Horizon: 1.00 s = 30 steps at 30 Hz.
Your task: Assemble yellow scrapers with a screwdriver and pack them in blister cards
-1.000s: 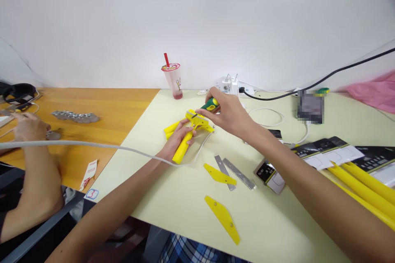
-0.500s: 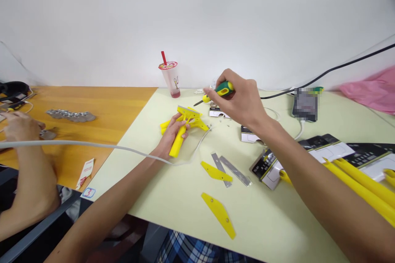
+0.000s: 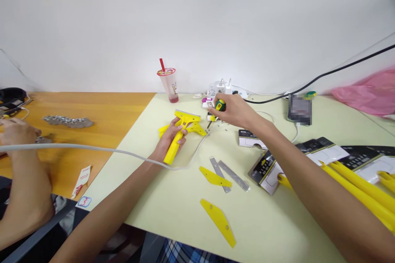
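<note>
Left hand: closed around the handle of a yellow scraper [image 3: 173, 148], the left hand [image 3: 168, 138] holding it raised over the counter [image 3: 262, 224], head up and away from the body.
Scraper feel: probably light, stiff plastic; the smooth handle might turn under a side push, so the thick middle seems the best hold.
Right hand: fingers pinched on a screwdriver [image 3: 220, 105], the right hand [image 3: 232, 109] keeping its tip downward, apart from the scraper.
Screwdriver feel: likely rigid, easily steered from the thick handle.
Small metal bits [image 3: 207, 131]: near the tip; too small to identify, probably fiddly to pick up.
Second scraper [image 3: 196, 128]: behind the held one, partly hidden by it and the left hand.
Yellow plates [image 3: 217, 221]: nearer the body, flat; likely thin, best lifted by an edge.
Metal strips [image 3: 236, 176]: one partly under a plate; edges possibly sharp, sharpness not visible.
Packages [image 3: 268, 172]: partly covered by the right forearm.
</note>
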Motion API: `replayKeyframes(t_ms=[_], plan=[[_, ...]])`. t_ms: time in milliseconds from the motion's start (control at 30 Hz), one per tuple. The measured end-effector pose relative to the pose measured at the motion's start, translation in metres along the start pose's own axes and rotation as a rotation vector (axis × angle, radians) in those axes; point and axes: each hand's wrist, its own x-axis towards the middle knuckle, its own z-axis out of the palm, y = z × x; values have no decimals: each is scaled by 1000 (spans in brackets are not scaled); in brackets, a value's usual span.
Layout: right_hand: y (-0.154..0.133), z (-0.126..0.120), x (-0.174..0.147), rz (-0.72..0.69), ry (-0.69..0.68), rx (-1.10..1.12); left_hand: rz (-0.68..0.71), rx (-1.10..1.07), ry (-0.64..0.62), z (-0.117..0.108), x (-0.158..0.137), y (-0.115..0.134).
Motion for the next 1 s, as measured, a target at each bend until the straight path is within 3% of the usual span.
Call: replayKeyframes(t_ms=[533, 800, 1000], plan=[[10, 2, 2, -21, 13, -28, -20, 22, 12, -4, 2, -2], [-22, -31, -8, -21, 152, 110, -50, 10, 67, -2, 1, -4], [-32, -28, -13, -47, 193, 197, -87, -12, 8, -3, 1, -5]])
